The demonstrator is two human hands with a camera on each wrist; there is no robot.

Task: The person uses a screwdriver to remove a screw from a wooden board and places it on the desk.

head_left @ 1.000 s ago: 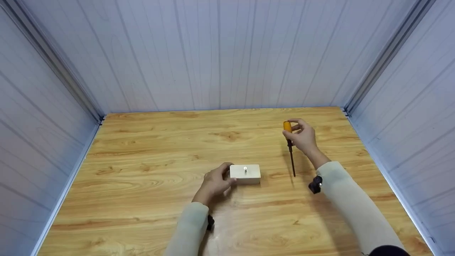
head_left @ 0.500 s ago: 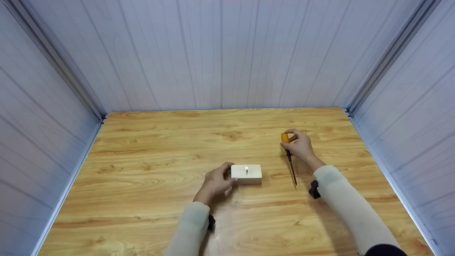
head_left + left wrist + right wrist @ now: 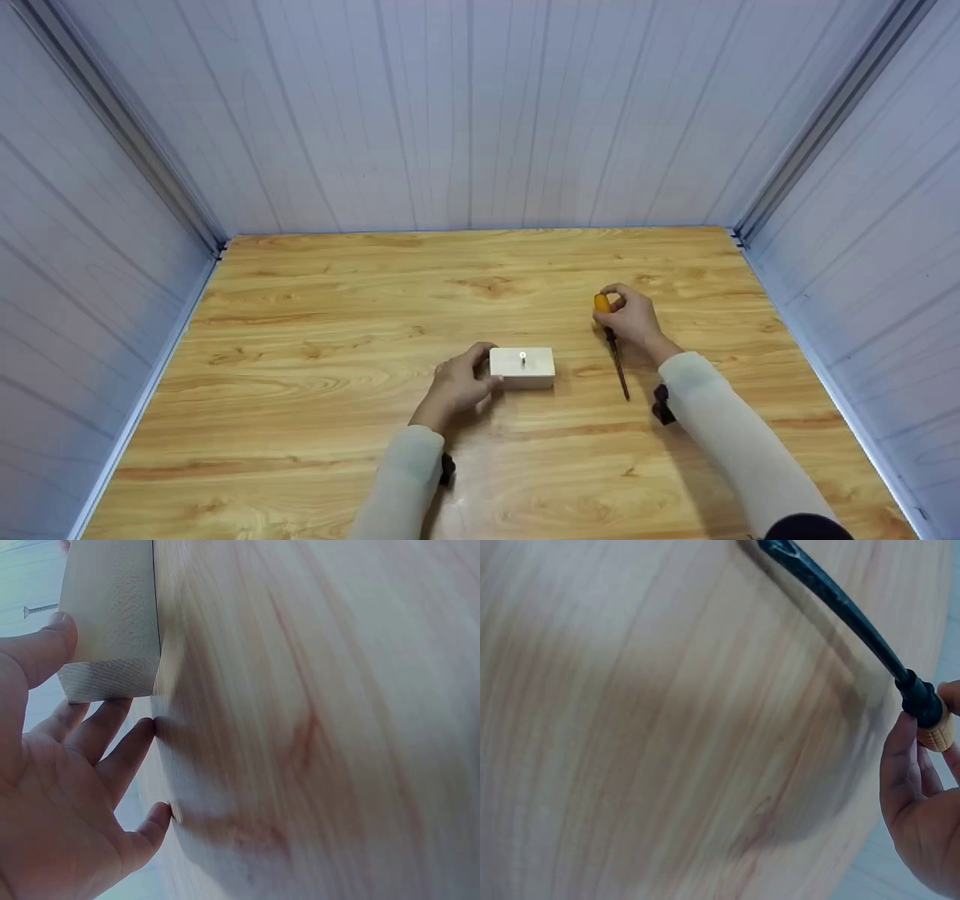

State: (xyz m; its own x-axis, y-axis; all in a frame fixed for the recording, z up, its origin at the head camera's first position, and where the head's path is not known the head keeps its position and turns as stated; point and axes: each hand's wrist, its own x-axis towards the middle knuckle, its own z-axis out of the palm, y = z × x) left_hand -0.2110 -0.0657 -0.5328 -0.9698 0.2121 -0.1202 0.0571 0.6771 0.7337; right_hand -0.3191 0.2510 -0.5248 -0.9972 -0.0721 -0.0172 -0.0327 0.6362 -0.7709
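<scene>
A pale wooden block point(image 3: 522, 362) lies on the table, with a screw point(image 3: 41, 610) standing up from the middle of its top face. My left hand point(image 3: 459, 381) grips the block's left end, thumb on the near side and fingers at the end and far side. To the right of the block, my right hand point(image 3: 631, 316) holds a screwdriver point(image 3: 616, 360) by its orange handle point(image 3: 602, 303). The dark shaft slants down toward me, its tip point(image 3: 627, 397) low over the table and apart from the block. In the right wrist view the thumb and fingers close around the handle point(image 3: 935, 736).
The wood-grain table point(image 3: 300, 337) is bounded by a pale panel wall point(image 3: 465, 112) at the back and by walls at left and right. A dark round object point(image 3: 806, 527) shows at the bottom right edge, over the right sleeve.
My right hand has come down and nearer to me with the screwdriver, its tip now lower toward the table. The left hand and block have stayed in place.
</scene>
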